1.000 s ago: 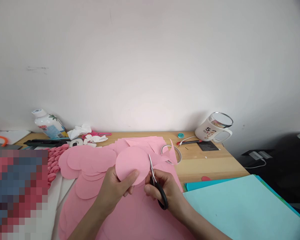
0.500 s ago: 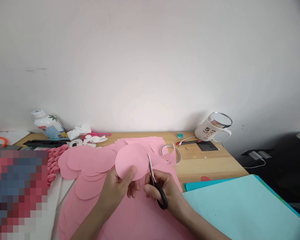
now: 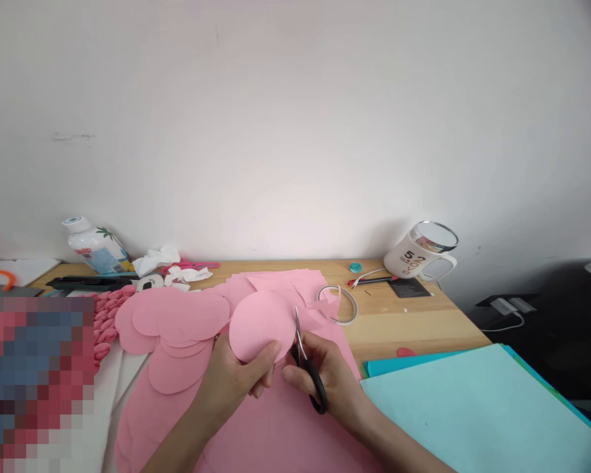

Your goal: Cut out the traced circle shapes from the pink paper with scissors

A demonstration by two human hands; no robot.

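"5" and "20" on white mug (image 3: 406, 257)

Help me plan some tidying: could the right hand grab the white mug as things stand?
Probably not readily: the right hand is holding black-handled scissors, though nothing visible seems to block the handle side of the white mug.

Wooden table (image 3: 408, 328) against a wall, its surface bearing paper and small articles.
Observed: pink paper (image 3: 285, 420) at centre, tape roll (image 3: 354, 307) beside it; white mug (image 3: 410, 257) right rear; blue paper sheets (image 3: 473, 401) front right; bottle (image 3: 98, 249) left rear.
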